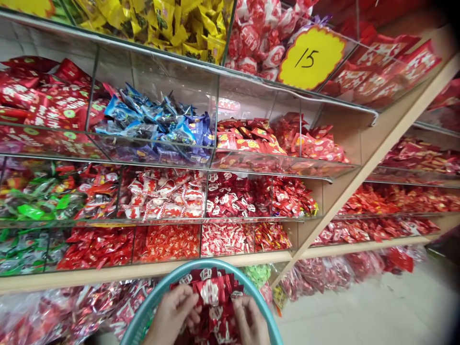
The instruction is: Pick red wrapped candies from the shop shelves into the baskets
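Note:
A teal basket (273,314) at the bottom of the view holds a pile of dark red candy packets (211,291) with white print. My left hand (176,311) is inside its rim at the left, fingers curled in against the packets. Across from it, my right hand (249,318) has its thumb and fingers closed at the edge of a packet on the right of the pile. The lower packets are partly hidden by both hands.
Ahead stand shelves of clear divided bins, among them a bin of similar dark red packets (230,199). A yellow tag (312,57) reads 15. A slanting wooden post (362,175) parts the shelves. Bagged sweets (323,275) lie below, by the tiled floor (359,316).

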`<control>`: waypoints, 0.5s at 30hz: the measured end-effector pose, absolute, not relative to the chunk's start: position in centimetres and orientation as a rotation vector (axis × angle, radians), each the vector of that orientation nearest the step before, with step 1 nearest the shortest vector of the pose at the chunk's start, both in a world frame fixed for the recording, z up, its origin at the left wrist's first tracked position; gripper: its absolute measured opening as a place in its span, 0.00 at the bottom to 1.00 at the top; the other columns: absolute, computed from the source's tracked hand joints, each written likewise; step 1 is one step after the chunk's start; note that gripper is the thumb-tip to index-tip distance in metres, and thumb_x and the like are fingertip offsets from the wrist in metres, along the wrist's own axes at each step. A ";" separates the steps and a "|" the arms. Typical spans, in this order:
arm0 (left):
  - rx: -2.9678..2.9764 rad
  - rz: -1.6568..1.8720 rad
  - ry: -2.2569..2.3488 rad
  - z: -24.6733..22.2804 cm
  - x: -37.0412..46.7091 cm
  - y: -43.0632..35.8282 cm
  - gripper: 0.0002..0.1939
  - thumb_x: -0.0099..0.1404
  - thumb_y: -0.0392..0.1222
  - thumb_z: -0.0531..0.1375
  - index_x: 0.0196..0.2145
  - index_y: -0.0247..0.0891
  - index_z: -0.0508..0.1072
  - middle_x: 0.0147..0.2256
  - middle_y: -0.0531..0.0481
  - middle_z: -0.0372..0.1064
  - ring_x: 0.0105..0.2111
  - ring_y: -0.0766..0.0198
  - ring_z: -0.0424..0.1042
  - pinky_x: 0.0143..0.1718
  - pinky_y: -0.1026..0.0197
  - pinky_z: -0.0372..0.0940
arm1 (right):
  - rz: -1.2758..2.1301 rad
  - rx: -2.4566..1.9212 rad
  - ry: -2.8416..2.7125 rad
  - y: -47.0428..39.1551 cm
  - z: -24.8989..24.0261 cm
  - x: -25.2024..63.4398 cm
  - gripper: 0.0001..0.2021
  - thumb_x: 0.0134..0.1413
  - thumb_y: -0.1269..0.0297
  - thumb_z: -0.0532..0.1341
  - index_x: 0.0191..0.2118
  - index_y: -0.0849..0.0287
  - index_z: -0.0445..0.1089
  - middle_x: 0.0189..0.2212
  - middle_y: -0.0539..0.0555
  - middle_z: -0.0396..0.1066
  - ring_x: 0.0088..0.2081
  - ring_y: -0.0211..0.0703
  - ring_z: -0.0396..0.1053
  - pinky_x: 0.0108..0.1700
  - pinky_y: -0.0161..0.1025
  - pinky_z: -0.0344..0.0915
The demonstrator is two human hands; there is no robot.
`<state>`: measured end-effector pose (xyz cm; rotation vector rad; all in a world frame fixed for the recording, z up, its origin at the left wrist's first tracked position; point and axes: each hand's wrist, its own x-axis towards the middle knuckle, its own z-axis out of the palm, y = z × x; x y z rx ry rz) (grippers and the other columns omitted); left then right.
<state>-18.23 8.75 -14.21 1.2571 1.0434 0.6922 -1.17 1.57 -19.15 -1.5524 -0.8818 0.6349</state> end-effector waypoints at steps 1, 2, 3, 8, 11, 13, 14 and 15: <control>1.226 0.715 1.042 -14.0 -18.2 9.7 0.19 0.52 0.58 0.58 0.25 0.36 0.63 0.21 0.53 0.70 0.22 0.67 0.69 0.23 0.68 0.62 | 0.607 -1.557 -0.964 2.0 -18.6 -0.4 0.17 0.51 0.49 0.55 0.31 0.58 0.68 0.22 0.51 0.69 0.25 0.40 0.67 0.28 0.32 0.63; 1.177 0.744 1.054 -13.9 -18.1 10.7 0.19 0.51 0.57 0.59 0.25 0.36 0.64 0.23 0.53 0.70 0.23 0.67 0.70 0.24 0.68 0.62 | 0.579 -1.560 -1.072 2.6 -18.1 0.4 0.16 0.52 0.50 0.54 0.34 0.58 0.69 0.28 0.53 0.70 0.31 0.43 0.68 0.34 0.34 0.64; 1.129 0.736 1.061 -13.8 -17.9 11.6 0.20 0.49 0.57 0.60 0.25 0.36 0.64 0.23 0.52 0.71 0.24 0.67 0.70 0.24 0.68 0.62 | 0.557 -1.564 -1.198 3.2 -17.7 1.1 0.15 0.54 0.52 0.52 0.37 0.57 0.69 0.34 0.54 0.70 0.37 0.44 0.68 0.40 0.36 0.64; 0.969 0.600 1.082 -14.0 -16.2 14.3 0.22 0.43 0.53 0.66 0.27 0.34 0.65 0.25 0.48 0.73 0.23 0.68 0.71 0.25 0.69 0.62 | 0.420 -1.668 -1.739 6.1 -17.9 2.3 0.17 0.59 0.64 0.47 0.52 0.54 0.62 0.50 0.54 0.63 0.51 0.47 0.60 0.54 0.45 0.52; 0.932 0.518 1.057 -14.3 -15.3 14.8 0.21 0.43 0.50 0.67 0.27 0.33 0.65 0.24 0.46 0.73 0.23 0.69 0.71 0.26 0.68 0.63 | 0.350 -1.758 -1.819 6.6 -19.1 2.1 0.16 0.58 0.65 0.48 0.50 0.55 0.64 0.48 0.55 0.65 0.49 0.49 0.61 0.52 0.46 0.53; 0.924 0.476 1.061 -14.8 -15.0 15.2 0.21 0.42 0.49 0.67 0.28 0.32 0.65 0.24 0.46 0.73 0.22 0.69 0.71 0.26 0.68 0.63 | 0.339 -1.780 -1.807 6.3 -19.7 2.1 0.15 0.58 0.64 0.49 0.47 0.55 0.66 0.44 0.56 0.68 0.47 0.49 0.63 0.50 0.45 0.55; 0.924 0.457 1.066 -15.0 -14.9 15.4 0.21 0.42 0.48 0.68 0.28 0.32 0.65 0.24 0.46 0.73 0.22 0.69 0.71 0.25 0.68 0.63 | 0.339 -1.771 -1.791 5.9 -20.0 2.1 0.14 0.58 0.63 0.49 0.46 0.55 0.67 0.44 0.55 0.68 0.46 0.49 0.63 0.50 0.45 0.56; 0.926 0.442 1.070 -15.2 -14.8 15.6 0.21 0.42 0.48 0.68 0.28 0.32 0.66 0.24 0.46 0.73 0.22 0.69 0.71 0.25 0.68 0.63 | 0.342 -1.752 -1.774 5.5 -20.2 2.3 0.14 0.58 0.62 0.50 0.46 0.55 0.67 0.44 0.55 0.68 0.47 0.48 0.63 0.49 0.44 0.56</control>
